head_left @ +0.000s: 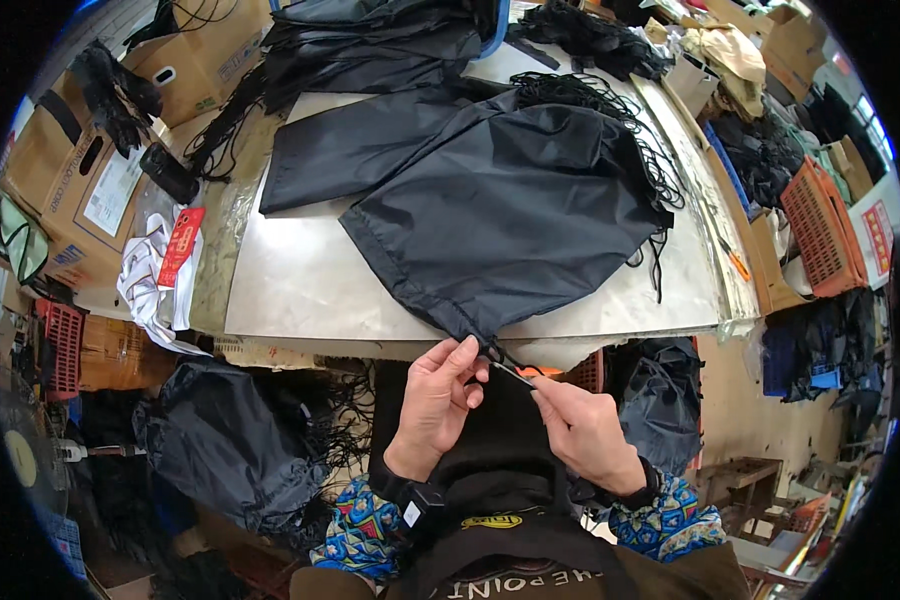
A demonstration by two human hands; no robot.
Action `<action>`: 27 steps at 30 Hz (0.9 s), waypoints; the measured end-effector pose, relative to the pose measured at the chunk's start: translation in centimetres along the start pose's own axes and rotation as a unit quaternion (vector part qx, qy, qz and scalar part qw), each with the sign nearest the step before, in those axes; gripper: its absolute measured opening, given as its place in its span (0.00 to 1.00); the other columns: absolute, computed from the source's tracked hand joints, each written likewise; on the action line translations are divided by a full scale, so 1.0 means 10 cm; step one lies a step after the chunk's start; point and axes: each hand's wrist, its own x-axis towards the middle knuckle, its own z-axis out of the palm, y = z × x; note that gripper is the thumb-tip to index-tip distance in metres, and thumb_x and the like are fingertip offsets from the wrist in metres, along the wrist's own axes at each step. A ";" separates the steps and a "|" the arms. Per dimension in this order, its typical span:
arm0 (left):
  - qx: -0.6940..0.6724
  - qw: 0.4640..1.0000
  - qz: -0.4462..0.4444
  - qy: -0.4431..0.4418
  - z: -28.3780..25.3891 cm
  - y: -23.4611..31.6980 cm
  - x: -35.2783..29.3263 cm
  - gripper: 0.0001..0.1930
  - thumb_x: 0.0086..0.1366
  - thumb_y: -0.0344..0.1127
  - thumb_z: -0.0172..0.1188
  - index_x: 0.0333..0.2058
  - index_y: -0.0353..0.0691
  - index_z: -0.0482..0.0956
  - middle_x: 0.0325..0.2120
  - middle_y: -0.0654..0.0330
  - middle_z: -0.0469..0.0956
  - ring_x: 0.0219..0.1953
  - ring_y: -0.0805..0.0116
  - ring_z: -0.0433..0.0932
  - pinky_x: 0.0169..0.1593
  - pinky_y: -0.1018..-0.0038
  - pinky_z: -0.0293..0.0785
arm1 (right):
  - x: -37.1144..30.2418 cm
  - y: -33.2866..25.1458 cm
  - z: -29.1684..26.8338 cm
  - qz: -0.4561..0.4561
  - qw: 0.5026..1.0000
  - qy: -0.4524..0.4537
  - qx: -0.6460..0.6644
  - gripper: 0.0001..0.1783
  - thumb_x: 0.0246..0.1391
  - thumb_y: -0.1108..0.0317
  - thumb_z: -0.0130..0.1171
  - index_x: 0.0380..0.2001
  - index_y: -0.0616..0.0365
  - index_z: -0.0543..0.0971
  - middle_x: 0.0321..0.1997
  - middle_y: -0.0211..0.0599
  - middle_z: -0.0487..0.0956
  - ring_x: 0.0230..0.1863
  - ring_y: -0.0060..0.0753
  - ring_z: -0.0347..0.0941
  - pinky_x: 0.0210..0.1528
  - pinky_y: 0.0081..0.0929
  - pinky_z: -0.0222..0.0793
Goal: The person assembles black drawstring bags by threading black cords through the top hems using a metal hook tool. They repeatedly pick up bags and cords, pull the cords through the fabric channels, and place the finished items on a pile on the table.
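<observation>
A black drawstring bag [510, 200] of thin, shiny fabric lies across the metal-topped table, its near corner hanging over the front edge. My left hand [437, 400] pinches that corner between thumb and fingers, where a black cord [492, 350] comes out. Close on its right, my right hand [592, 428] is closed around a slim metal tool [513, 374] whose tip points at the cord. Something orange [538, 371] shows beside those fingers; whether it belongs to the tool I cannot tell. Loose black cords [595, 95] trail from the bag's far side.
More black fabric pieces [370, 50] are stacked at the table's far side. Cardboard boxes [80, 190] stand at the left, with white straps [155, 275] near them. An orange-handled tool [736, 262] lies by the right edge. Black bags [230, 445] hang below the table. A red basket [820, 230] stands right.
</observation>
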 end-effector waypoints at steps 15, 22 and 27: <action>0.175 0.976 0.122 0.045 0.08 -0.14 -0.02 0.08 0.59 0.30 0.62 0.26 0.34 0.74 0.19 0.63 0.73 0.19 0.78 0.69 0.21 0.81 0.65 | 0.21 0.04 0.26 0.015 0.998 -0.050 0.034 0.03 0.51 0.76 0.54 0.29 0.65 0.71 0.23 0.51 0.71 0.25 0.52 0.71 0.27 0.36 0.66; 0.184 0.957 0.205 0.094 -0.03 0.29 0.11 0.10 0.61 0.32 0.60 0.22 0.38 0.72 0.14 0.65 0.70 0.15 0.77 0.67 0.18 0.81 0.61 | -0.04 0.20 -0.40 0.178 0.958 -0.176 0.140 0.17 0.55 0.71 0.56 0.49 0.60 0.74 0.28 0.40 0.78 0.25 0.23 0.74 0.29 0.21 0.70; 0.201 0.974 0.102 0.006 0.04 -0.15 0.06 0.10 0.61 0.35 0.61 0.25 0.35 0.75 0.18 0.60 0.75 0.17 0.76 0.70 0.20 0.81 0.66 | 0.08 0.15 -0.15 0.004 0.995 -0.071 0.075 0.13 0.52 0.72 0.59 0.42 0.64 0.77 0.31 0.45 0.79 0.29 0.37 0.77 0.32 0.26 0.70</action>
